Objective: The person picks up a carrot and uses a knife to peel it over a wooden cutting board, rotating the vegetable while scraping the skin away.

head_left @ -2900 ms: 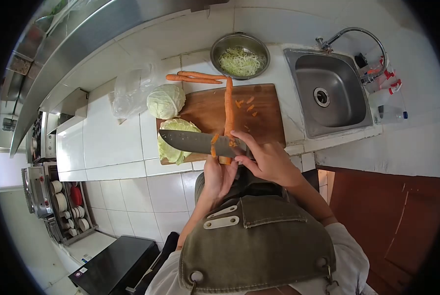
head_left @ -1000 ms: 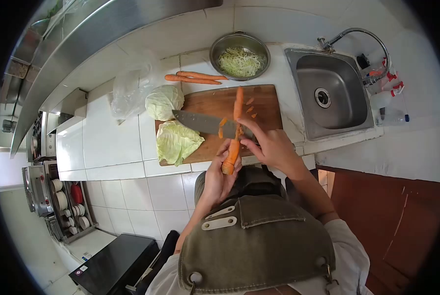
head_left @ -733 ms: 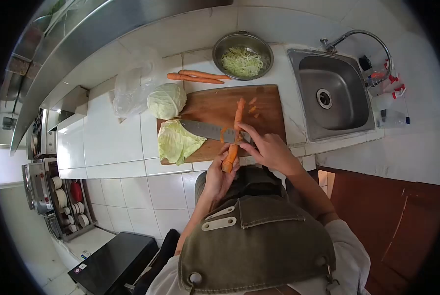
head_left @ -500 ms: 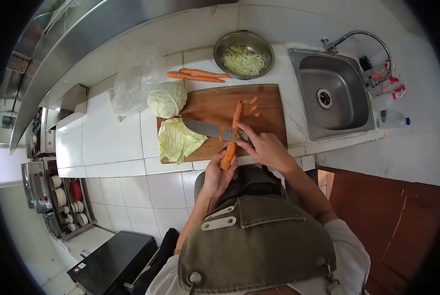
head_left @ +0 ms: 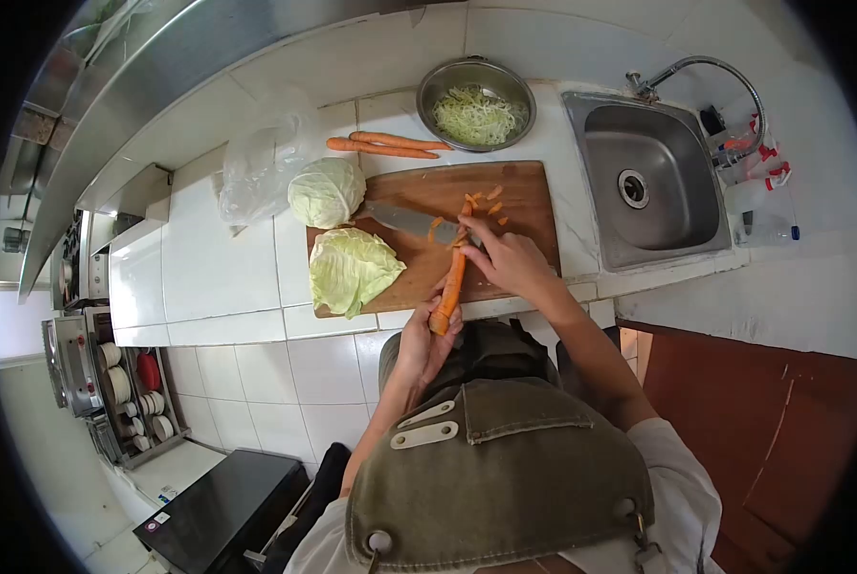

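My left hand [head_left: 426,335] is wrapped round the thick end of a carrot [head_left: 452,287] near the front edge of the counter. The carrot's far end points over the wooden cutting board [head_left: 514,206]. My right hand [head_left: 507,260] grips a wide-bladed knife [head_left: 404,219] by its handle, with the blade lying across the carrot and pointing left. Orange peelings [head_left: 493,194] lie on the board past the carrot tip, and some cling to the blade. Left of the blade are a cabbage head [head_left: 326,193] and a loose cabbage leaf [head_left: 352,272].
Behind the board are two carrots [head_left: 385,145] and a metal bowl [head_left: 476,105] of shredded cabbage. A clear plastic bag [head_left: 261,172] lies at the back left. On the right are a sink [head_left: 639,182] with a faucet and several bottles [head_left: 758,191].
My right hand and the knife have moved away from me along the carrot, toward its far end. More of the carrot shows between my hands. My left hand has stayed almost in place.
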Demonstrator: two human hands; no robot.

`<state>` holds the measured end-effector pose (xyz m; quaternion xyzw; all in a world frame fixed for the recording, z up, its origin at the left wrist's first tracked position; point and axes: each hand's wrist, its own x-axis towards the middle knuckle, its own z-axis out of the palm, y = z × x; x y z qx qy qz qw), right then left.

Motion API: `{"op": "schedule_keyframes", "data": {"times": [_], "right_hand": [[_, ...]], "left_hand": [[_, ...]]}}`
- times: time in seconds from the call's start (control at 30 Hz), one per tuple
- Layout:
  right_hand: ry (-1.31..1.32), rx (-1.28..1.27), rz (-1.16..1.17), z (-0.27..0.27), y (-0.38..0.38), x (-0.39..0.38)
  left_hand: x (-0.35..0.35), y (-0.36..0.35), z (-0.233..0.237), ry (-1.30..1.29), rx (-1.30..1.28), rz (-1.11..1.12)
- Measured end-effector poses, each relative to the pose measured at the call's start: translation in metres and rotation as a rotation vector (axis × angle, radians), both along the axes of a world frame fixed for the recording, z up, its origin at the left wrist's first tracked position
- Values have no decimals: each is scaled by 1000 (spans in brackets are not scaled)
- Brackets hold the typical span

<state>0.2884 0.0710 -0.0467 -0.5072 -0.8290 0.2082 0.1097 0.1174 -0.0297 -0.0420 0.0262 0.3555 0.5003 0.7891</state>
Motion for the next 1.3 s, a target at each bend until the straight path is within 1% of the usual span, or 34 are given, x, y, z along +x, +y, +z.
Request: {"op": "schedule_keyframes", "data": {"times": [0.07, 0.27, 0.37, 0.5, 0.57, 0.7, 0.8, 0.87, 0.9, 0.97, 1.0, 1.1, 1.13, 1.17, 1.23, 1.27, 1.3], "right_hand": [[39, -52, -51, -1, 7, 4], [26, -83, -80, -5, 19, 7], [-19, -84, -109, -2, 21, 3], [-19, -36, -115, -4, 24, 1], [-66, -63, -132, -2, 25, -1], [-60, -129, -147, -2, 31, -2], [-12, -199, -148, -11, 37, 2], [207, -113, -160, -31, 42, 9], [207, -112, -157, -27, 43, 12], [528, -534, -254, -16, 44, 20], [567, -641, -273, 5, 38, 21], [615, -639, -223, 17, 22, 26], [553, -627, -235, 26, 14, 25], [552, -627, -231, 27, 5, 22], [589, -372, -93, 27, -16, 15], [592, -372, -95, 30, -25, 12], [564, -332, -45, 36, -33, 10]], "left_hand": [[1, -2, 2, 35, 44, -38], [-1, -2, -3, 38, 53, -41], [1, -1, -1, 56, 27, -21], [0, -2, -2, 45, 57, -35], [0, -2, 0, 76, 33, -25], [-2, -5, -6, 49, 29, -22], [-3, -8, -3, 73, 39, -41], [-5, -10, -3, 130, 74, -74], [-7, -10, -1, 130, 76, -71], [-9, -8, 3, 177, 93, -113], [-9, -6, 4, 176, 94, -108], [-7, 0, 3, 198, 95, -119], [-7, 2, -1, 162, 91, -100], [-6, 4, -3, 127, 87, -80], [-4, 12, -5, 105, 87, -69], [-4, 17, -7, 83, 87, -63], [-6, 20, -12, 84, 87, -66]]}}
